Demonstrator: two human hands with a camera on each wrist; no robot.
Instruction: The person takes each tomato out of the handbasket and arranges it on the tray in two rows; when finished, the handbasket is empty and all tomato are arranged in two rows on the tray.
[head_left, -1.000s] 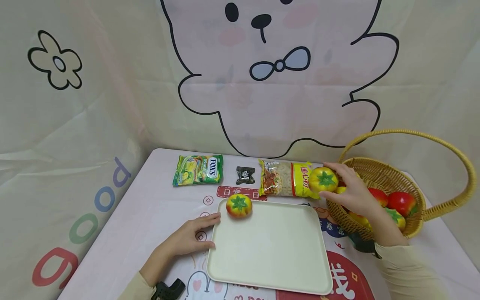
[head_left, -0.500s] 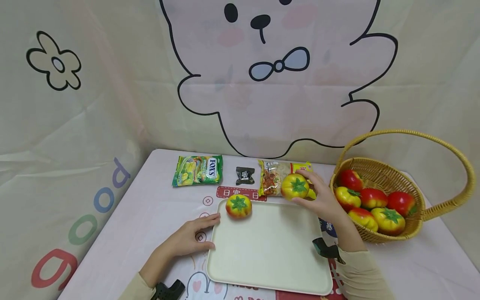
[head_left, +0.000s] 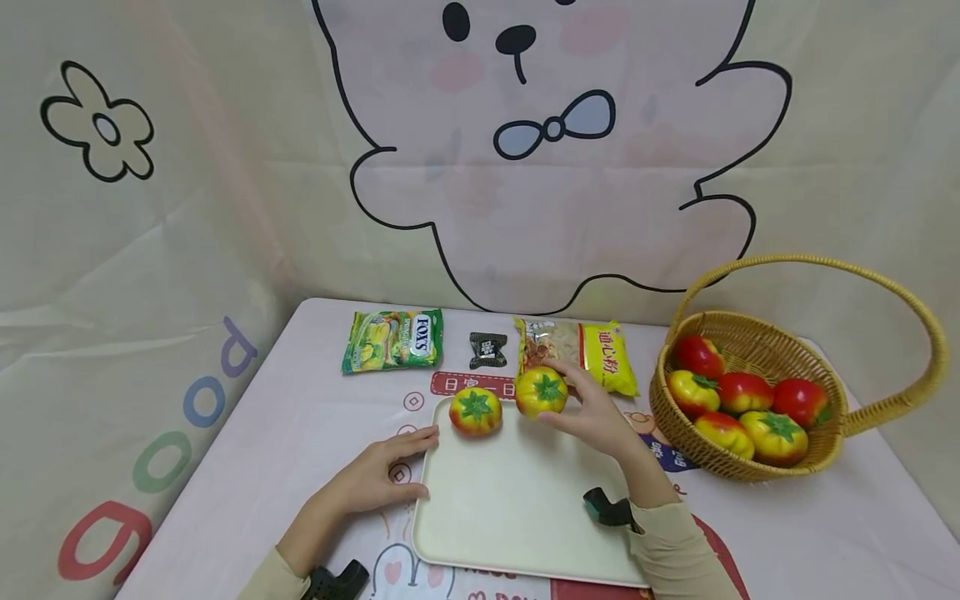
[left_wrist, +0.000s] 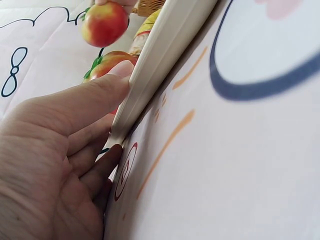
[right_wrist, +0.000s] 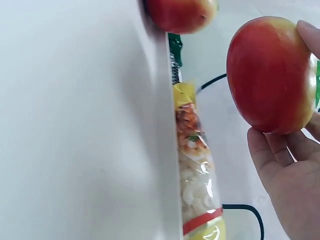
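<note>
In the head view my right hand (head_left: 602,423) grips a red-and-yellow fruit (head_left: 541,392) with a green star-shaped leaf cap, above the tray's far edge. The right wrist view shows this fruit's smooth red underside (right_wrist: 267,75) between thumb and fingers, clear of the tray. A similar fruit (head_left: 476,413) sits in the far left corner of the cream tray (head_left: 510,508). My left hand (head_left: 375,477) rests against the tray's left edge, its thumb and fingers spread along the rim. Up close in the left wrist view, the thumb (left_wrist: 100,92) touches the rim.
A wicker basket (head_left: 836,450) with a tall handle stands at the right, holding several red and yellow fruits. Behind the tray lie a green candy bag (head_left: 393,340), a small black packet (head_left: 488,350) and a yellow pasta bag (head_left: 611,358).
My right hand has carried the gripped fruit leftward from the basket, past the pasta bag, to over the tray's far edge beside the other fruit. My left hand stays at the tray.
</note>
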